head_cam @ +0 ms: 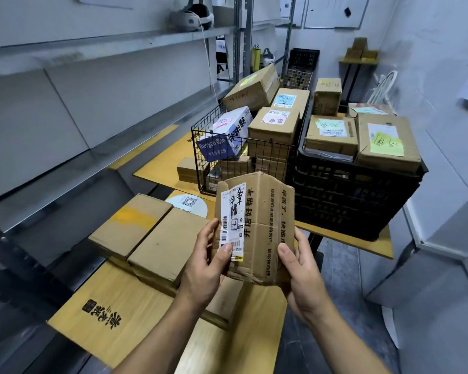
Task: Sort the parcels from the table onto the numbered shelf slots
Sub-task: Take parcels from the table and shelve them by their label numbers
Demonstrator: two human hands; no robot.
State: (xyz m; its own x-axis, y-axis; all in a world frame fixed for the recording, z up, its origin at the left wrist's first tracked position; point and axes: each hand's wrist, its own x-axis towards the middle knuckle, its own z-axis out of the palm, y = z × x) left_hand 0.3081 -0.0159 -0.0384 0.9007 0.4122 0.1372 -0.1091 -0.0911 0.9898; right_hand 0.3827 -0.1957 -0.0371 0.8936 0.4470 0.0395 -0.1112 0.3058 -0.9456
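Cardboard parcel (257,228) looks crushed and soft, held above the table's (262,309) near edge, left hand (203,268) and right hand (300,273) each curled round a lower corner, left thumb on the scuffed label (233,211); risks: slot number misread, box buckling and slipping.

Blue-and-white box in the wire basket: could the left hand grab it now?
Probably not yet: left hand and right hand grip the brown parcel. The wire basket looks open-topped, so the blue-and-white box seems reachable afterwards.
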